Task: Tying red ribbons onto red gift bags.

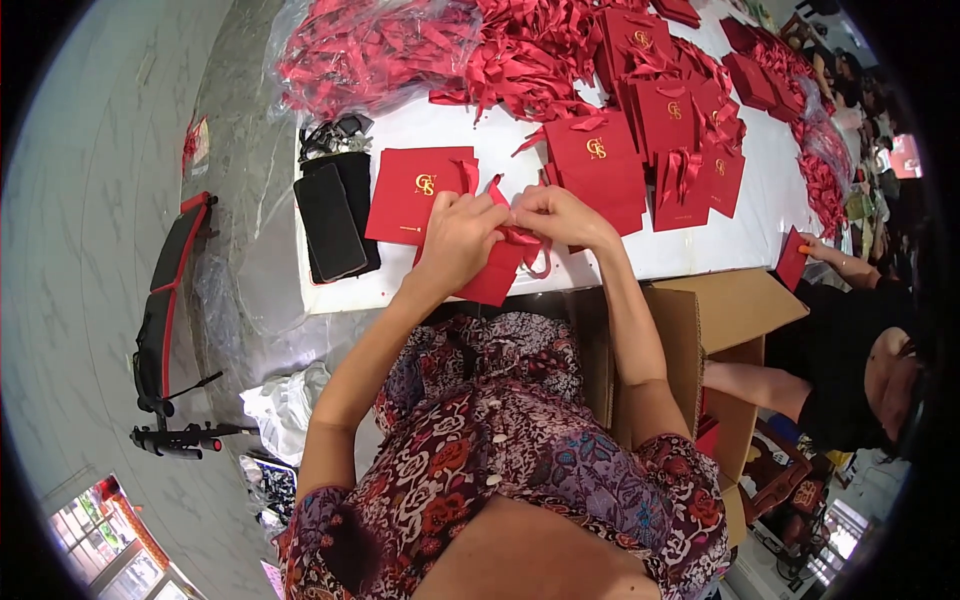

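Both hands meet over a small red paper bag (488, 284) near the table's front edge. My left hand (458, 238) is closed, its fingers pinching a red ribbon (522, 237) at the bag's top. From the other side my right hand (556, 214) pinches the same ribbon, thumb and forefinger together. A loop of it hangs below the right fingers. The bag's upper edge is partly hidden by my fingers. Just beyond the left hand lies a flat stack of red bags (402, 190) with gold lettering. More red bags (598, 172) lie beyond the right hand.
A black phone (331, 222) lies on dark cloth at left, with keys (338, 132) behind. Piled red ribbons (525, 55) and a plastic bag of ribbons (370, 60) fill the far side. An open cardboard box (735, 305) stands at right, near another person's hand (822, 250).
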Motion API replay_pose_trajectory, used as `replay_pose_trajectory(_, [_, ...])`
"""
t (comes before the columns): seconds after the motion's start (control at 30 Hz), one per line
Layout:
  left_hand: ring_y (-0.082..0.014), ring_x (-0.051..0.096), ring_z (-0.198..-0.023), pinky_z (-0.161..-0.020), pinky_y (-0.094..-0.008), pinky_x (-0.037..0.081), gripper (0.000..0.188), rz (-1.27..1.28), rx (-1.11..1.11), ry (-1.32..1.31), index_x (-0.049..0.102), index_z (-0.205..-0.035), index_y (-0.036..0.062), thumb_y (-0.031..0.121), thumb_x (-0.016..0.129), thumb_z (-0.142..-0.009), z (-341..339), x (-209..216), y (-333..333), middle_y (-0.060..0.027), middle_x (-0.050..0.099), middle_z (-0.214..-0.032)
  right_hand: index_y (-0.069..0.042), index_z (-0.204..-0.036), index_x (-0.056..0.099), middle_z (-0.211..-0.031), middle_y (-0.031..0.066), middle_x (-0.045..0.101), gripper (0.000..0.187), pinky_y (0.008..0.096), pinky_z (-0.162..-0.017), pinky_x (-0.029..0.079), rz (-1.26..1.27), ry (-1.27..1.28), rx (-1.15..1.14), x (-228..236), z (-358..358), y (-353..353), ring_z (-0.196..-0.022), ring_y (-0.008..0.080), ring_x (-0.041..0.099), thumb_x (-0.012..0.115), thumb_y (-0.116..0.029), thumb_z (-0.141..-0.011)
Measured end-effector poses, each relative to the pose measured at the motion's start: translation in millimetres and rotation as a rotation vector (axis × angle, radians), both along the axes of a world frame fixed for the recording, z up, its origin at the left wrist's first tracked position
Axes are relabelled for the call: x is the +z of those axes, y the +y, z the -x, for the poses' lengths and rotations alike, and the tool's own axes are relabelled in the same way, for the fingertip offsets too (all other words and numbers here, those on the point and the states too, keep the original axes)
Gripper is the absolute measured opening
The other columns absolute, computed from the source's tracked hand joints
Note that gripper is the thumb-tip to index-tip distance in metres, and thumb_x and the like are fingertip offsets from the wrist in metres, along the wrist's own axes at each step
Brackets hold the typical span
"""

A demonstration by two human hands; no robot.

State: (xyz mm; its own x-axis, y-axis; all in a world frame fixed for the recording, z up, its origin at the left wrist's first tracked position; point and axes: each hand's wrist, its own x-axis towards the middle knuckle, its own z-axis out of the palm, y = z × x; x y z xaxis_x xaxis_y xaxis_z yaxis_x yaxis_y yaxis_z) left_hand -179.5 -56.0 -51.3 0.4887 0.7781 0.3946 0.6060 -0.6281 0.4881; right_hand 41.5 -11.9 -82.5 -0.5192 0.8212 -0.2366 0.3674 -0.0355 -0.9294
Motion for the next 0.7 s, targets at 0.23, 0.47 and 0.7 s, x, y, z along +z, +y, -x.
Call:
replay_pose_trajectory(0.23, [-0.0214,0.059,-0.082,-0.082,-0.0365,0.037,0.022,-0.035,-0.005,-0.024,0.066,-0.094,0.0115,0.011,0.078,-0.075,-1,-1,1,-0.0032,0.063,-0.086,0.002,-0.086,0.073,-0.078,0.0050,0.067,0.016,0.0270,-0.057,0.045,0.200,0.140,-0.137,3,18,1,-0.063,0.0111,0.059,0.074,-0.014,-0.085])
replay_pose_trajectory(0.47, [-0.0200,0.062,-0.080,-0.079,-0.0342,0.036,0.021,0.093,0.068,-0.094,0.066,-0.089,0.0108,0.018,0.081,-0.075,-6,-4,0,-0.0016,0.067,-0.086,0.001,-0.093,0.072,-0.081,0.0057,0.062,0.017,0.0261,-0.065,0.045,-0.443,0.012,-0.610,5,33,7,-0.076,0.0101,0.059,0.072,-0.016,-0.089])
replay_pose_trajectory(0.7, [-0.0223,0.068,-0.080,-0.077,-0.0362,0.047,0.021,0.223,0.389,-0.259,0.072,-0.094,0.0070,0.020,0.078,-0.080,24,-10,20,-0.0077,0.069,-0.083,-0.004,-0.099,0.075,-0.080,0.0064,0.073,0.032,0.0292,-0.068,0.051,-0.071,-0.076,-0.394,11,12,-41,-0.070,0.0144,0.066,0.067,-0.034,-0.093])
